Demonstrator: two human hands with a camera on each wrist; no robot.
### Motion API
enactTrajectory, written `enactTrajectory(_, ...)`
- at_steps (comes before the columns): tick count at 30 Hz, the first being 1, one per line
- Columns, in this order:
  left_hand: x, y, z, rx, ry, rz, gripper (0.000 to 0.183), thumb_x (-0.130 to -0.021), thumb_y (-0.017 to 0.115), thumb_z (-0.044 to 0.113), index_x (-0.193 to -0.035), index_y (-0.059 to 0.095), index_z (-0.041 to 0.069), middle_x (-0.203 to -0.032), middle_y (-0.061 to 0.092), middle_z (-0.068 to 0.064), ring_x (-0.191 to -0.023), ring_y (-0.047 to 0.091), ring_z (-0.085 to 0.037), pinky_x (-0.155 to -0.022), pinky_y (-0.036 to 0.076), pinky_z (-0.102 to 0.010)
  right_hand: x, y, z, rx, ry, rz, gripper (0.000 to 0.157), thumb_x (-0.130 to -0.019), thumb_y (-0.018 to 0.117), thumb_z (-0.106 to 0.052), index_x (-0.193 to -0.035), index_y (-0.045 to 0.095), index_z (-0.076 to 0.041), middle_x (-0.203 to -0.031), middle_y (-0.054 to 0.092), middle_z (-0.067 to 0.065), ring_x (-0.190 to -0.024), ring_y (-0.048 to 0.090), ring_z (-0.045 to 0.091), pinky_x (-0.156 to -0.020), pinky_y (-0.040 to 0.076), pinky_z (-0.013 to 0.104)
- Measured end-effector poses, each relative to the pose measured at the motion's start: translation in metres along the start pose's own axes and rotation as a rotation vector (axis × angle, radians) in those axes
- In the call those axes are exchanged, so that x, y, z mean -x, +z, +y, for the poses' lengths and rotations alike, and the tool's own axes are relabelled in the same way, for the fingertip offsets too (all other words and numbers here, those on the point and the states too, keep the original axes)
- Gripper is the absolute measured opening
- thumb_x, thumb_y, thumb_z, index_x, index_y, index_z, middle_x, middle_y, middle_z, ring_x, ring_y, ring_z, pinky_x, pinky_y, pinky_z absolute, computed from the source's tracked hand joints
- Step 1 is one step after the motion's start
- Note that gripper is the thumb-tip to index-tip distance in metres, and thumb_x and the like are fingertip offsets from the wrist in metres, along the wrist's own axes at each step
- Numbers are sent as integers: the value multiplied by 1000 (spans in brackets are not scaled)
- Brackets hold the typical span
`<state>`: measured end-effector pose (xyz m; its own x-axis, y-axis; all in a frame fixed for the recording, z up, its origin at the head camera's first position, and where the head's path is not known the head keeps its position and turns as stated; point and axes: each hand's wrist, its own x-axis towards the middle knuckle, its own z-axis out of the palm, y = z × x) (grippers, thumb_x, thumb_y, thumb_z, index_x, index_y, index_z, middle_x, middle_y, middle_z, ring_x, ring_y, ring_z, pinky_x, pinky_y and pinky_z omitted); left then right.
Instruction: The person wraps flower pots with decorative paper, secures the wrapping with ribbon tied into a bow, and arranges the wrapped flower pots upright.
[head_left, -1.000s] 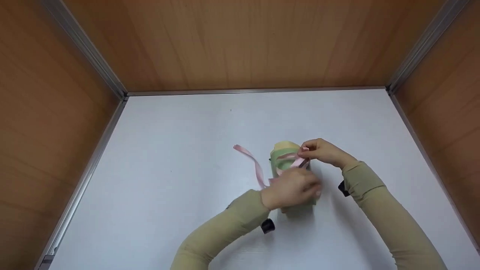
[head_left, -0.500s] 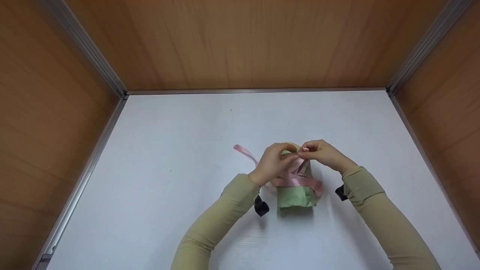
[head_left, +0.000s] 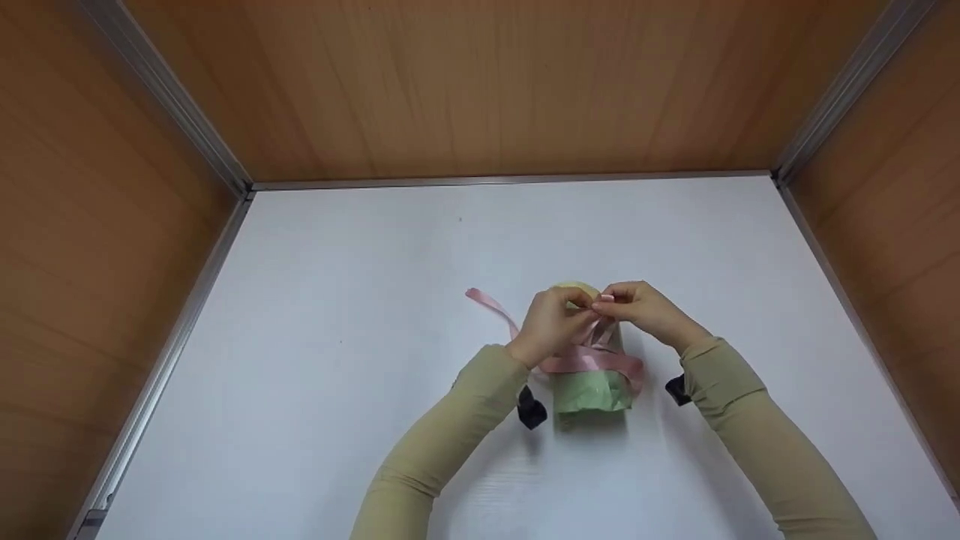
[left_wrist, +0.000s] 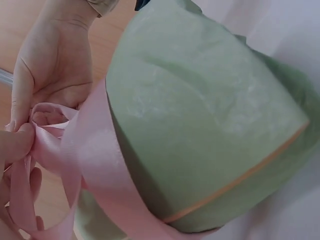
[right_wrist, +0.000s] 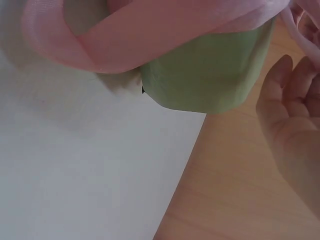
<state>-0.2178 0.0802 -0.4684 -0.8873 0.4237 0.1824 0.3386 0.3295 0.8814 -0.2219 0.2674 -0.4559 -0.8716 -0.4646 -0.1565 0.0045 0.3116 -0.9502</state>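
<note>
A bundle wrapped in pale green paper (head_left: 595, 394) lies on the white table, its far end a pale yellow (head_left: 576, 286). Around its middle runs a pink satin ribbon (head_left: 589, 362), with one tail stretching away to the left. My left hand (head_left: 549, 324) pinches ribbon between thumb and fingers above the bundle. Fingertips of my right hand (head_left: 651, 313) meet it there from the other side, also pinching ribbon. Gathered ribbon loops (left_wrist: 52, 132) show between the two hands in the left wrist view. The exact crossing of the ribbon is partly hidden behind fingers.
Wooden panels (head_left: 480, 90) enclose the white table (head_left: 360, 300) at the back and both sides, with metal rails along their edges. A black wrist device (head_left: 531, 409) hangs under the left cuff, another (head_left: 679, 390) under the right.
My left hand has moved from across the bundle's lower part up to the right hand, uncovering the ribbon band, and now pinches ribbon. My right hand has stayed nearly in place.
</note>
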Motion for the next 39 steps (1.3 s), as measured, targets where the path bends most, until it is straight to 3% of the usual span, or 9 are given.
enactTrajectory(6,1,0,-3,126,-13,9,11,-87,67,7,-88,67,-3,-99,68,-11,-100,63,-16,-81,52,-17,1,-2,3,-6,58,55,40,-101,43,-33,-104,63,1,-96,64,-5,-95,60,6,-89,49,28)
enactTrajectory(9,2,0,-4,188,-16,6,12,-87,66,6,-88,66,-5,-100,67,-13,-101,63,-18,-83,52,-19,1,-1,5,43,76,81,37,-99,49,-27,-110,63,6,-98,64,-7,-94,58,4,-87,49,26)
enactTrajectory(12,2,0,-5,207,-16,11,12,-88,66,7,-88,64,-5,-100,67,-13,-99,63,-18,-84,52,-21,1,0,6,78,70,32,28,-93,58,-13,-108,64,9,-91,65,-9,-86,57,4,-80,48,24)
enactTrajectory(16,2,0,-6,246,-18,7,11,-87,65,5,-88,63,-6,-100,66,-15,-99,62,-19,-87,51,-22,1,2,6,35,46,-83,13,-87,61,-4,-90,69,7,-78,66,-11,-76,56,4,-73,49,21)
enactTrajectory(21,1,0,-8,337,-46,-10,12,-87,64,1,-89,61,-10,-97,65,-19,-99,61,-16,-90,50,-23,-1,5,3,8,17,-160,15,-86,64,-3,-85,69,12,-75,68,-12,-75,59,2,-73,49,18)
enactTrajectory(24,1,-1,-8,369,-62,-12,11,-87,63,-2,-89,61,-12,-97,65,-21,-95,61,-13,-90,50,-24,-3,12,1,77,19,-123,20,-85,65,-4,-85,68,17,-72,66,-12,-69,56,0,-66,47,16)
enactTrajectory(29,2,-1,-10,392,-89,-17,7,-88,61,-3,-88,60,-10,-88,65,-12,-88,63,-12,-80,52,-20,-4,25,-3,238,56,-33,23,-82,71,-10,-73,66,12,-55,51,-11,-50,39,-1,-50,32,16)
enactTrajectory(34,5,2,-13,423,-126,-24,5,-89,60,-3,-88,59,-7,-85,61,-1,-78,60,-6,-65,48,-16,-3,38,-4,296,125,20,23,-76,78,-14,-86,66,3,-58,53,-11,-55,43,3,-53,34,18)
enactTrajectory(39,7,4,-13,443,-140,-16,7,-89,59,-4,-90,57,-10,-90,62,-6,-81,60,-5,-69,50,-17,-3,47,-2,307,129,79,28,-76,73,-9,-99,64,3,-65,57,-5,-61,48,7,-57,38,21)
